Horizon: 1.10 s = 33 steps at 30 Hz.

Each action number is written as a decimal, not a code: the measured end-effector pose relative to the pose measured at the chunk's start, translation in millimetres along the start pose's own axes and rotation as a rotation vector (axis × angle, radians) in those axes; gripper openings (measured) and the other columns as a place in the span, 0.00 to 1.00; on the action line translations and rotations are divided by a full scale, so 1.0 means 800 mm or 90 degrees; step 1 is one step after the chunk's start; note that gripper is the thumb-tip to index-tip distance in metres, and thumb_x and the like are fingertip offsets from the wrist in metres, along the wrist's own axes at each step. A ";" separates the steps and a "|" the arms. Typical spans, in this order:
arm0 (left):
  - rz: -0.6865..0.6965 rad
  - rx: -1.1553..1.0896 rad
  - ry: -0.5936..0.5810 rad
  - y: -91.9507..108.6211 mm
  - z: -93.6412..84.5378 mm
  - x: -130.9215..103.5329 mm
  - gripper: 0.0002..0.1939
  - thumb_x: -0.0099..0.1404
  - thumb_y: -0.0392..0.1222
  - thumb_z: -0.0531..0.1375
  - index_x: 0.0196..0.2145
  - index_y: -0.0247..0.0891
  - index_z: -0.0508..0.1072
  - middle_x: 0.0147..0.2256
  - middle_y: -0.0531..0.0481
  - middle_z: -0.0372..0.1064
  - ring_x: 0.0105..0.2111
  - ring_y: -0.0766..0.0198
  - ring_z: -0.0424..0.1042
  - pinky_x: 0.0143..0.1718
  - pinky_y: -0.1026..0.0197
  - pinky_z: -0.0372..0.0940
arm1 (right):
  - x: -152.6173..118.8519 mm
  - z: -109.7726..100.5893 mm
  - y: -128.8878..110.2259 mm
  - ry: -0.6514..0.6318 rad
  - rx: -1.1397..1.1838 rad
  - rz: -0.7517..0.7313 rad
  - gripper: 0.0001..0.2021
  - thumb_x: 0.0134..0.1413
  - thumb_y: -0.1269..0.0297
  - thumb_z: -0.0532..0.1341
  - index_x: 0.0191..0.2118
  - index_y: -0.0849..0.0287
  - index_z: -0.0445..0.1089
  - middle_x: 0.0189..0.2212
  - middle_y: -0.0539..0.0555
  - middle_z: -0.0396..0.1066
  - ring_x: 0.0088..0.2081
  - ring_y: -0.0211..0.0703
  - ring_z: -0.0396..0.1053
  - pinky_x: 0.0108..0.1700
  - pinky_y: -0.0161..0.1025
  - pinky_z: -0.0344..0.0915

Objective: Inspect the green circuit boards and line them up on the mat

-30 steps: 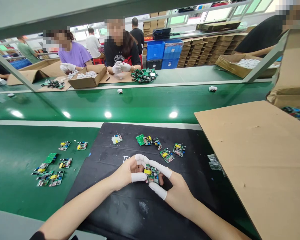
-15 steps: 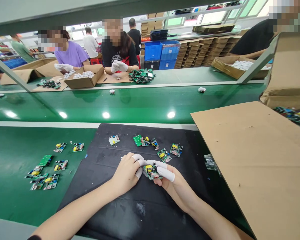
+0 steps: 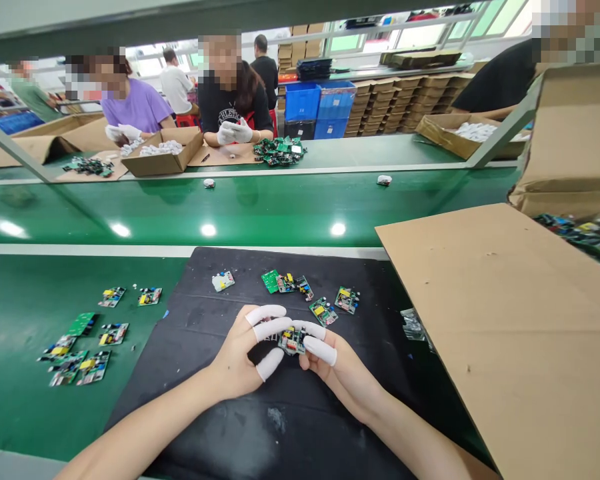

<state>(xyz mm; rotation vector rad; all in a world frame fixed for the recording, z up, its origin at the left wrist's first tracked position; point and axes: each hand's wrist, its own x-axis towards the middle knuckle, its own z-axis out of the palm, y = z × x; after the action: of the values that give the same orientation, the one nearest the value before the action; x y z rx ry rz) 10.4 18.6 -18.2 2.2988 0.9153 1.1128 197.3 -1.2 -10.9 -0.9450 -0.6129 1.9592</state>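
My right hand (image 3: 325,347), with white finger cots on, grips a small green circuit board (image 3: 293,341) between thumb and fingers. On the left side of that board is my left hand (image 3: 253,343), also in finger cots. Its thumb and fingers are parted, with a dark gap between them, and the upper fingertips reach the board's edge. Both hands are above a black mat (image 3: 220,427). Beyond them on the mat lie a pale-topped board (image 3: 223,281), a board with its green underside up (image 3: 270,281) and several boards with yellow parts, such as one board (image 3: 323,311).
Several boards (image 3: 94,368) lie on the green surface at left. A cardboard sheet (image 3: 505,333) covers the right side, beside a carton of boards (image 3: 580,233). White pieces (image 3: 384,180) sit on the green belt (image 3: 280,207). Across it, co-workers in white gloves (image 3: 235,132) handle parts.
My left fingers have spread apart from their pinch at the board's left edge. The held board has tilted and shifted slightly left. White pieces on the belt have moved left.
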 end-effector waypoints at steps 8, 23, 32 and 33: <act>0.065 0.026 0.053 0.006 0.003 -0.002 0.10 0.65 0.39 0.58 0.45 0.42 0.70 0.45 0.45 0.68 0.44 0.60 0.65 0.45 0.55 0.64 | 0.001 0.008 0.005 -0.068 -0.078 -0.018 0.15 0.45 0.54 0.67 0.34 0.61 0.73 0.30 0.52 0.70 0.25 0.32 0.61 0.32 0.34 0.61; -0.087 0.200 0.075 -0.037 -0.016 0.006 0.03 0.61 0.35 0.59 0.33 0.40 0.72 0.40 0.49 0.72 0.41 0.58 0.68 0.46 0.51 0.63 | 0.017 -0.021 0.021 0.108 -1.055 -0.558 0.20 0.48 0.62 0.64 0.49 0.60 0.70 0.44 0.61 0.71 0.45 0.54 0.65 0.46 0.50 0.67; -0.086 0.192 0.014 -0.037 -0.013 0.004 0.04 0.60 0.35 0.59 0.34 0.40 0.72 0.40 0.49 0.72 0.41 0.58 0.68 0.45 0.52 0.64 | 0.017 -0.008 0.023 0.061 -1.000 -0.555 0.13 0.45 0.78 0.57 0.37 0.58 0.71 0.33 0.54 0.71 0.34 0.45 0.65 0.37 0.41 0.65; -0.078 0.192 0.008 -0.035 -0.013 0.004 0.04 0.59 0.35 0.59 0.33 0.40 0.72 0.39 0.48 0.72 0.40 0.58 0.68 0.44 0.53 0.64 | 0.014 -0.008 0.020 0.063 -0.971 -0.565 0.13 0.45 0.78 0.57 0.36 0.58 0.71 0.33 0.54 0.71 0.34 0.44 0.65 0.37 0.41 0.65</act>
<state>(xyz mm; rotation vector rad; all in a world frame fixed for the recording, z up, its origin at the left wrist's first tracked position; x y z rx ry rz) -7.3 41.1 -27.8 2.4308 1.2866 0.9944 190.9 0.7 -30.6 -1.2104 -2.1073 0.3960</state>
